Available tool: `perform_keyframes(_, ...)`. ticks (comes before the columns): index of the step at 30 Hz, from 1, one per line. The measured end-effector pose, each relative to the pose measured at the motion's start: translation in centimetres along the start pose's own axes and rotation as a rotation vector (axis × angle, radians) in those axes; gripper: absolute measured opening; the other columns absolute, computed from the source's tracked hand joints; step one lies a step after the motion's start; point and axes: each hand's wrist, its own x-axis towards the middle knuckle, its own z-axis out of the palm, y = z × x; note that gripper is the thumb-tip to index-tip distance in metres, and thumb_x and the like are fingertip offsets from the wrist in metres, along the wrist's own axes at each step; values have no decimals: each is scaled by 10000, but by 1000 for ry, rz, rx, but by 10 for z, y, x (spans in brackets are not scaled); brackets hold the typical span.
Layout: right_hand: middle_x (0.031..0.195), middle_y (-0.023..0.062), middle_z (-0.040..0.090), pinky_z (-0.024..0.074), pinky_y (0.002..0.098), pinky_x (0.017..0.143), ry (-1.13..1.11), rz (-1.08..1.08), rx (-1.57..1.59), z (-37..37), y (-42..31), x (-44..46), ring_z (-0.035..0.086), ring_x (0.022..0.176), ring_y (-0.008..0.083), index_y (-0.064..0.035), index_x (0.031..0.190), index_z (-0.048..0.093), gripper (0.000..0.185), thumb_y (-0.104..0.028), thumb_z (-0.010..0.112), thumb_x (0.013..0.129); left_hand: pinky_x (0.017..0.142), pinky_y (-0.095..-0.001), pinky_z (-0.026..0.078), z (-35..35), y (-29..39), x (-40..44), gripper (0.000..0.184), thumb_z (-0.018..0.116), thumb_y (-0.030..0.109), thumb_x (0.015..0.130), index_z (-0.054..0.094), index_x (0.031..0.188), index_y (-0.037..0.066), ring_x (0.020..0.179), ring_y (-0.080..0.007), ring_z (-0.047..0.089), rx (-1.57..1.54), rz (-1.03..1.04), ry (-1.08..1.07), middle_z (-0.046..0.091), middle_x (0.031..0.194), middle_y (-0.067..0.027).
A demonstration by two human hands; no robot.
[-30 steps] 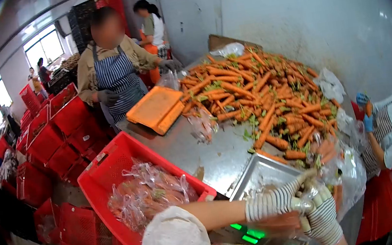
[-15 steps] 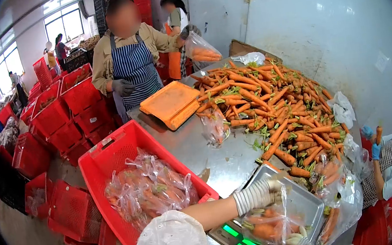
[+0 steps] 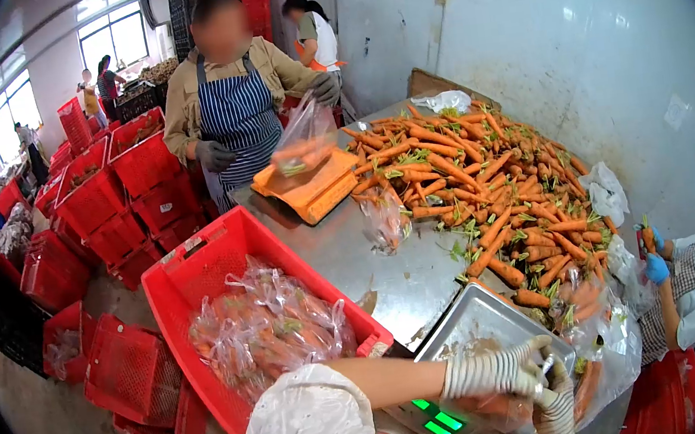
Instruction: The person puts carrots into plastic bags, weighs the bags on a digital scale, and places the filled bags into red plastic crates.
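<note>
My left hand [image 3: 495, 372], in a striped glove, has its fingers pinched at the neck of a clear bag of carrots [image 3: 497, 408]. Against it, at the same bag neck, is my right hand [image 3: 554, 404], also gloved, fingers closed. The bag hangs over the near end of a metal tray [image 3: 458, 325] on a scale with green digits [image 3: 442, 424]. Beside my right hand lies another bag with carrots [image 3: 590, 387]. A red crate [image 3: 168, 295] to the left holds several bagged bunches of carrots [image 3: 266, 331].
A large carrot pile [image 3: 482, 183] covers the back of the metal table [image 3: 344, 256]. Across it, a co-worker [image 3: 238, 100] holds a carrot bag over an orange scale [image 3: 323, 194]. Another co-worker [image 3: 694, 287] is at right. Red crates [image 3: 131, 365] stand on the left floor.
My hands came apart, then met again at the bag neck. The co-worker's bag moved down and left to the orange scale. The view has swung slightly since the first frame.
</note>
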Motion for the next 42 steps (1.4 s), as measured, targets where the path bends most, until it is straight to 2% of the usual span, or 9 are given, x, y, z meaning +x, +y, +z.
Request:
perform_keyframes(3, 894, 81, 650, 511, 295, 720, -146, 326, 117, -33, -17, -15, 615, 825, 183, 1, 1017, 631, 386, -129, 719, 665, 715, -281, 487, -73, -6, 7, 352, 617, 105, 803, 516, 1133, 38, 819, -141, 576, -13, -239, 92, 588, 926, -86)
perform_keyframes(7, 825, 142, 613, 482, 337, 668, -109, 72, -810, -21, -12, -11, 596, 716, 273, -63, 1004, 627, 254, -94, 566, 760, 539, -248, 456, -20, -11, 0, 178, 575, 137, 865, 573, 1032, 76, 703, -125, 565, -566, -214, 97, 598, 788, -30)
perform_keyframes(11, 767, 158, 577, 462, 401, 650, -365, -611, -1230, -13, 6, -34, 583, 733, 289, -67, 851, 620, 170, -48, 550, 697, 664, -365, 476, -57, 32, 9, 154, 616, 214, 789, 611, 880, 90, 742, -224, 583, 1111, 22, 186, 614, 823, -84)
perform_keyframes(13, 747, 87, 572, 469, 310, 701, -298, -311, -599, -36, 10, -39, 574, 742, 210, -68, 979, 605, 309, 3, 506, 695, 698, -318, 488, -63, 25, -2, 422, 561, 333, 877, 486, 1222, 101, 812, -180, 582, -153, -208, 238, 602, 965, -89)
perform_keyframes(16, 1193, 141, 541, 485, 282, 710, 200, -65, 4, -53, -9, -55, 593, 770, 143, 24, 1247, 497, 532, -17, 522, 717, 767, -302, 482, -57, 42, -24, 536, 579, 275, 878, 387, 1340, 82, 963, -178, 578, 598, -410, 252, 582, 1092, -107)
perform_keyframes(24, 1043, 101, 617, 485, 252, 732, 562, -214, -50, -122, 6, -91, 598, 828, 119, -12, 1244, 496, 445, -169, 565, 833, 996, -382, 388, -75, 88, -58, 717, 684, 307, 756, 371, 1337, 28, 1162, -335, 505, 1375, 274, 572, 504, 1259, -239)
perform_keyframes(35, 1000, 100, 620, 481, 254, 724, 368, -140, -120, -101, 29, -73, 569, 832, 126, 10, 1221, 508, 425, -158, 571, 837, 841, -395, 468, 2, -19, 12, 522, 661, 213, 741, 501, 1216, 64, 946, -344, 589, 1582, -14, -293, 597, 1097, -183)
perform_keyframes(39, 992, 82, 618, 469, 240, 723, 354, -124, -137, -90, 15, -61, 565, 819, 109, -9, 1232, 511, 473, -216, 622, 822, 822, -332, 486, -4, 62, -34, 372, 580, 162, 792, 572, 1155, 84, 900, -262, 627, 1589, -394, 17, 636, 1027, -136)
perform_keyframes(42, 1030, 80, 621, 469, 229, 710, 293, -176, -136, -101, 23, -37, 573, 852, 109, -10, 1243, 508, 439, -185, 594, 851, 756, -289, 475, -28, 91, -124, 394, 524, 169, 818, 556, 1196, 67, 835, -161, 603, 1085, -7, 609, 643, 994, -95)
